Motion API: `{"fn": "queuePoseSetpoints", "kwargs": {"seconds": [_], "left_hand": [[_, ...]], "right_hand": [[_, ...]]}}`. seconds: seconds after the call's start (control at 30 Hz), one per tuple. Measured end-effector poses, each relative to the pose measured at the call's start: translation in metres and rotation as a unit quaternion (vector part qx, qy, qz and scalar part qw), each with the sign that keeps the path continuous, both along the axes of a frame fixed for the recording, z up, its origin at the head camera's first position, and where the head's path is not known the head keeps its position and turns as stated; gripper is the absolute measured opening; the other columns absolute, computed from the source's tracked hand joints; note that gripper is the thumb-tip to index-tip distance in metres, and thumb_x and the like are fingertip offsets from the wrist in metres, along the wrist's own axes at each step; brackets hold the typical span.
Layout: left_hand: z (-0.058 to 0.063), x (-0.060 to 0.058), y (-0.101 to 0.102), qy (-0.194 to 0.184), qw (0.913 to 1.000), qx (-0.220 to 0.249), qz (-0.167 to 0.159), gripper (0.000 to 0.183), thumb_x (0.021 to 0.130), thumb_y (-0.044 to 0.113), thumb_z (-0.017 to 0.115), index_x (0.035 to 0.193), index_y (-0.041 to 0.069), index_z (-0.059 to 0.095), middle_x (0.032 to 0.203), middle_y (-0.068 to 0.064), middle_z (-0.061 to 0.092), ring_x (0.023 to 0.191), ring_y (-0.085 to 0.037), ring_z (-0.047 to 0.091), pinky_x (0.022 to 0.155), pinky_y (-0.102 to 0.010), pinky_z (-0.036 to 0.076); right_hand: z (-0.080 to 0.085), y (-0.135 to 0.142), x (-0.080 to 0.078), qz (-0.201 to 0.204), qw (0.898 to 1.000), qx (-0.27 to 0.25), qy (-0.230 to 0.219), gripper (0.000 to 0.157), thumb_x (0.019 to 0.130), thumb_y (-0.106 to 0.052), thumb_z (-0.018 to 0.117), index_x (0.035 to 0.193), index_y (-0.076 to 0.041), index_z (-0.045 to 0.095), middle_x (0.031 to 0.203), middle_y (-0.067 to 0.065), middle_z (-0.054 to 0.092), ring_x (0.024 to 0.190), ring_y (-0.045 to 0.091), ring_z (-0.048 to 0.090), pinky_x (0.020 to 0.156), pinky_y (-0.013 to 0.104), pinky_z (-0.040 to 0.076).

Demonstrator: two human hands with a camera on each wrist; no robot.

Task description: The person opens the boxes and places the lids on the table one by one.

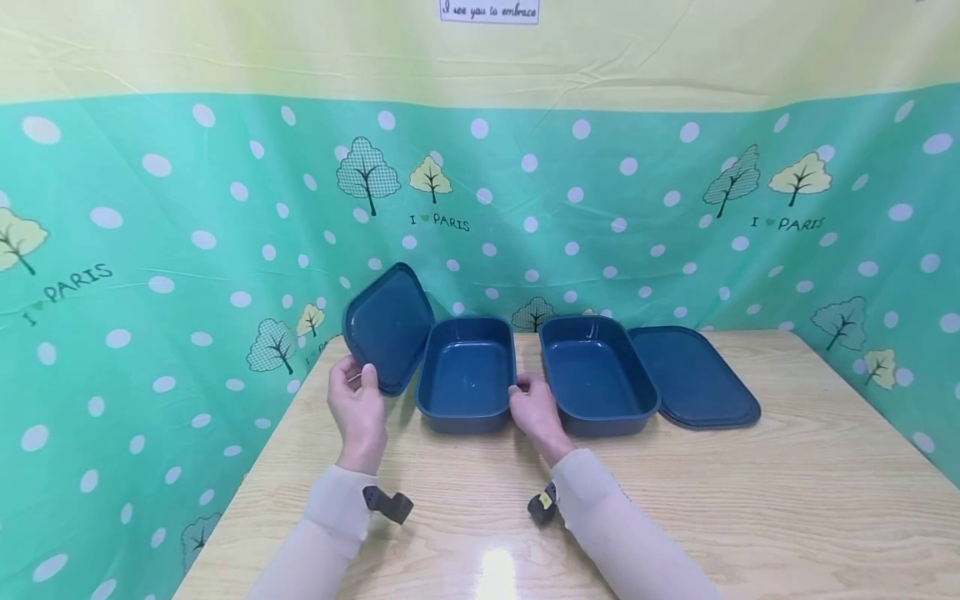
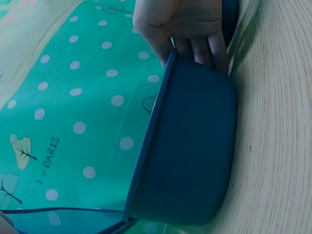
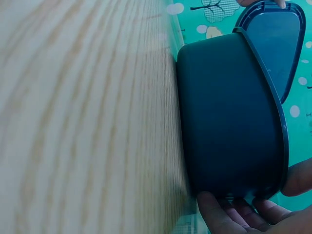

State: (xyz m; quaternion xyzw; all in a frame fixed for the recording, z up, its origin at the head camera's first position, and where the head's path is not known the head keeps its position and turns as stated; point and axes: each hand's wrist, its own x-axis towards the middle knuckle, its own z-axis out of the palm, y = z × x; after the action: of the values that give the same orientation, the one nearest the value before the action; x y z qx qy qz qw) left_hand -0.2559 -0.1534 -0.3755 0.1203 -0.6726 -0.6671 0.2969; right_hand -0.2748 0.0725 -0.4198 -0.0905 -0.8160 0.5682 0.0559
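A dark blue rectangular lid (image 1: 390, 327) is tilted up at the left, and my left hand (image 1: 359, 414) pinches its near edge. Beside it a dark blue open container (image 1: 467, 423) stands upright on the table. My right hand (image 1: 536, 409) grips this container's right side near the front corner. In the right wrist view, the fingers (image 3: 214, 214) lie against the container's wall and the thumb is by the rim. The left wrist view shows the same container (image 2: 190, 141) from its front; only a bit of my left hand (image 2: 6, 225) appears there, beside the lid (image 2: 63, 220).
A second dark blue container (image 1: 609, 425) stands just right of my right hand. Another dark blue lid (image 1: 701, 379) lies flat on the wooden table (image 1: 750, 500) beside it. A green dotted cloth (image 1: 555, 275) hangs behind and along the sides.
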Motion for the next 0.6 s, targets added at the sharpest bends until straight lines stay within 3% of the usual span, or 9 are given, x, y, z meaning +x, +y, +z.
{"fn": "queuePoseSetpoints", "kwargs": {"seconds": [0.6], "left_hand": [[-0.0003, -0.0044, -0.0034, -0.004, 0.9962, 0.087, 0.008, 0.026, 0.098, 0.008, 0.050, 0.123, 0.000, 0.049, 0.108, -0.004, 0.048, 0.094, -0.014, 0.047, 0.081, -0.028, 0.043]], "right_hand": [[0.0014, -0.0001, 0.0011, -0.002, 1.000, 0.000, 0.000, 0.032, 0.095, -0.013, 0.050, 0.122, 0.002, 0.056, 0.121, 0.017, 0.057, 0.115, 0.030, 0.052, 0.097, 0.045, 0.041]]}}
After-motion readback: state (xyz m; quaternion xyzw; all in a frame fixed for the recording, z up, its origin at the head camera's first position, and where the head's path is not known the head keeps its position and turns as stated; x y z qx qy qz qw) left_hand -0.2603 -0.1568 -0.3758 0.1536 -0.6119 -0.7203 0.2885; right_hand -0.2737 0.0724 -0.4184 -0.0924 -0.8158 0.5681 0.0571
